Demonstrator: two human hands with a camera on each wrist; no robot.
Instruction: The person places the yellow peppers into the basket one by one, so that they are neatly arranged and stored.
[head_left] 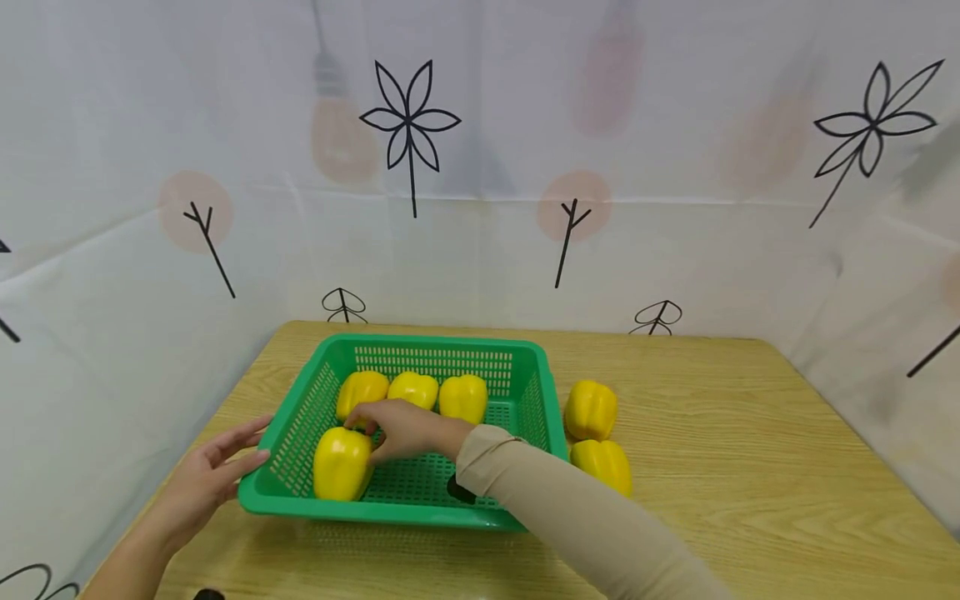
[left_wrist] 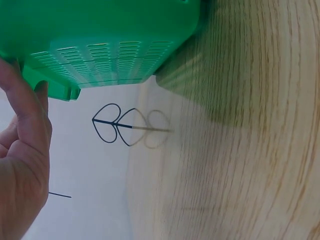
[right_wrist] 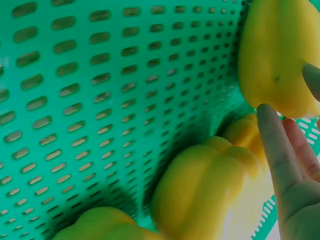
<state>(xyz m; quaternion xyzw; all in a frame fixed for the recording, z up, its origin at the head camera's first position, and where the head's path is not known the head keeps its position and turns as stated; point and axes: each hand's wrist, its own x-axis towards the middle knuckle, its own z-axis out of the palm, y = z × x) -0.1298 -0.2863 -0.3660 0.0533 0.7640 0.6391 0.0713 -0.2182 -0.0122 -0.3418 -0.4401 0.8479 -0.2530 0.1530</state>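
Pinching blocky yellow pepper [head_left: 339,468] w/ R hand [head_left: 408,428]; L hand [head_left: 204,475] grips green slotted plastic basket [head_left: 397,511] by rim, prob. steadying it.

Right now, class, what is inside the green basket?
Four yellow peppers: three along the far side, one at near left touched by the right hand. The sleeve covers part of the green basket; anything beneath is hidden.

Wood-grain table [head_left: 750,467], green slotted basket [head_left: 375,512] on it, two yellow bell peppers [head_left: 591,411] just beside it
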